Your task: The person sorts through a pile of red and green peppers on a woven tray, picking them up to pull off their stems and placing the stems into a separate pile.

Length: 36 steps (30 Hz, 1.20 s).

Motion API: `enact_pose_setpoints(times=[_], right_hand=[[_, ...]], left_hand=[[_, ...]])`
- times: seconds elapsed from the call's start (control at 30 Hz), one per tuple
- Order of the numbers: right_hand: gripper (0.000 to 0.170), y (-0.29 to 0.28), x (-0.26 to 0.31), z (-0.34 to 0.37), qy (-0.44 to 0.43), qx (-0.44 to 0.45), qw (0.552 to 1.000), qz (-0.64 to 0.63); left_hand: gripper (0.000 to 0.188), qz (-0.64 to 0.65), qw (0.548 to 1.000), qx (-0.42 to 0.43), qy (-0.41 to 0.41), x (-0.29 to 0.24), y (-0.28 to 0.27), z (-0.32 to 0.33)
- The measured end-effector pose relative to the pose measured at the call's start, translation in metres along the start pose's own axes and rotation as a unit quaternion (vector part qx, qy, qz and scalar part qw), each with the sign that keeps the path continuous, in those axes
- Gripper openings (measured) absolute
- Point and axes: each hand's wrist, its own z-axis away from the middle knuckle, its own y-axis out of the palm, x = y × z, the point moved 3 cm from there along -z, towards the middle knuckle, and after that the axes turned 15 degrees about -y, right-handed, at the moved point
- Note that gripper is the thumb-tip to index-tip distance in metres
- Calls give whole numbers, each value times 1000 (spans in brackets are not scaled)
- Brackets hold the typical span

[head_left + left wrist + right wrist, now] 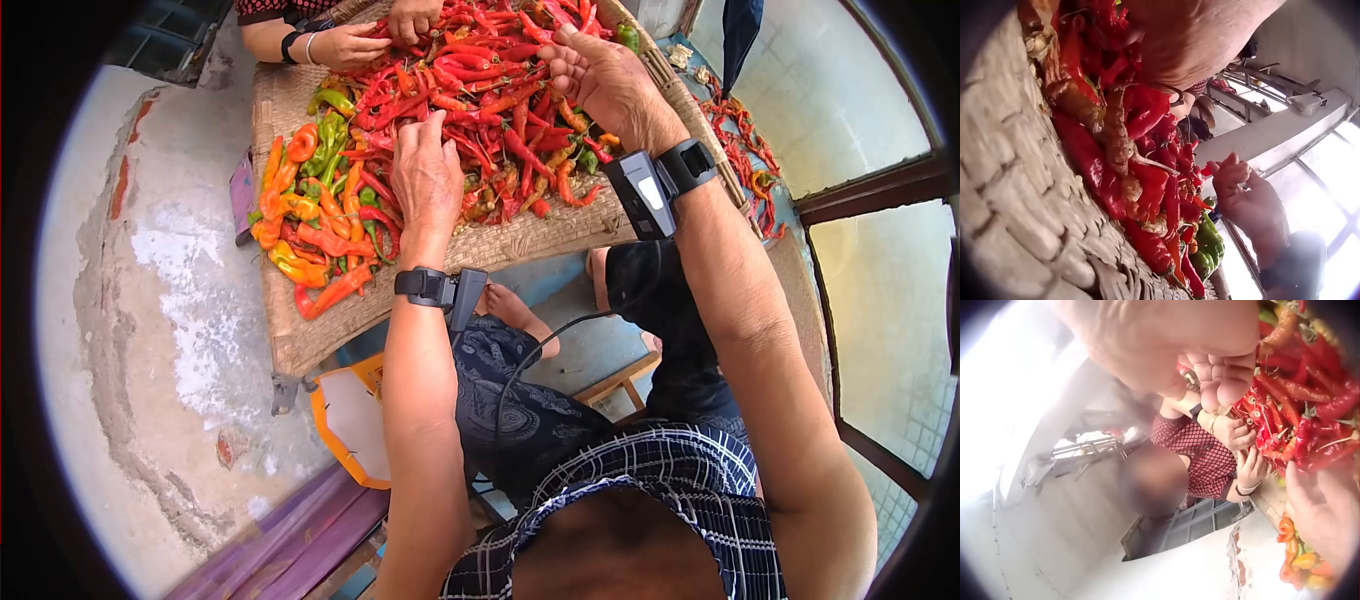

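Note:
A big heap of red peppers (480,75) covers a woven mat (500,240). My left hand (428,180) lies low at the near side of the heap, its fingers bent down among the peppers; in the right wrist view the thumb and fingers of that left hand (1329,506) stand apart. My right hand (615,88) is raised over the right part of the heap, palm turned inward. Its curled fingers pinch a red pepper (1208,169), mostly hidden by the hand. Orange and green peppers (320,210) lie grouped left of my left hand.
Another person's hands (370,35) work at the far side of the heap. More red peppers (745,150) lie beyond the mat's right edge, near a window (860,110). A stained wall (150,250) is on the left; an orange-edged box (350,420) stands below the mat.

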Motion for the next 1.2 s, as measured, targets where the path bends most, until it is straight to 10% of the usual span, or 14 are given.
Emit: enact_pose_setpoints(times=[0.37, 0.73, 0.83, 0.9, 1.03, 1.2], right_hand=[[60, 38, -4, 27, 121, 264, 952, -93], [65, 52, -12, 38, 143, 283, 947, -50], [53, 51, -18, 38, 41, 287, 944, 155], [43, 53, -21, 37, -111, 334, 864, 360], [46, 54, -23, 38, -164, 284, 852, 409], [22, 43, -30, 34, -225, 347, 729, 546]], left_hand=[[14, 40, 999, 16, -21, -6, -17, -3], [18, 148, 977, 45, -148, 3, -41, 11], [19, 192, 968, 57, -150, 5, -43, 13], [19, 214, 963, 67, -148, 1, -44, 14], [18, 241, 955, 113, -133, -3, -43, 18], [17, 287, 939, 147, -119, 3, -38, 19]])
